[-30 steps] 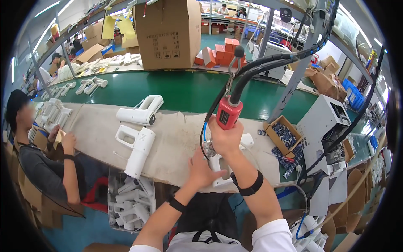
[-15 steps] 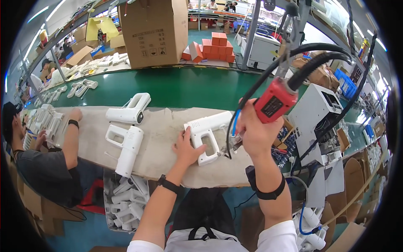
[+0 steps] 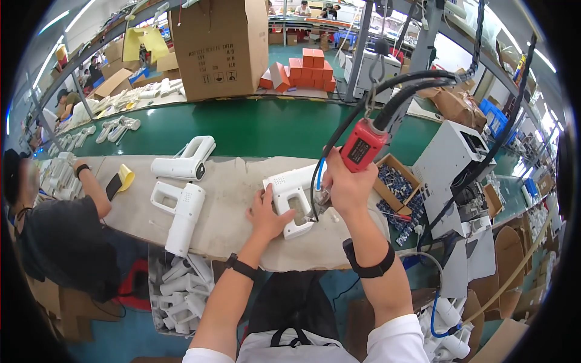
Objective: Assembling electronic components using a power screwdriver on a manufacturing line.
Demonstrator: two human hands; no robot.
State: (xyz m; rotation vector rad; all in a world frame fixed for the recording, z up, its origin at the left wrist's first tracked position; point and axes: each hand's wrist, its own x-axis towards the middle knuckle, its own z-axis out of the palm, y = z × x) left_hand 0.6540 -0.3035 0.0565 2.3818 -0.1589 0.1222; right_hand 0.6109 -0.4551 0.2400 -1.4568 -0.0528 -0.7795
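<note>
While our left hand presses flat on the white plastic gun-shaped housing, our right hand fingers wrap the red hanging electric screwdriver.

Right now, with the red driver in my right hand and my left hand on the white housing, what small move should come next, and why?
Probably lower the red power screwdriver a little so that its tip meets the white housing. The right hand holds it tilted just beside the housing's handle, and the left hand already presses the housing flat on the bench mat, so the part looks steadied for driving.
</note>
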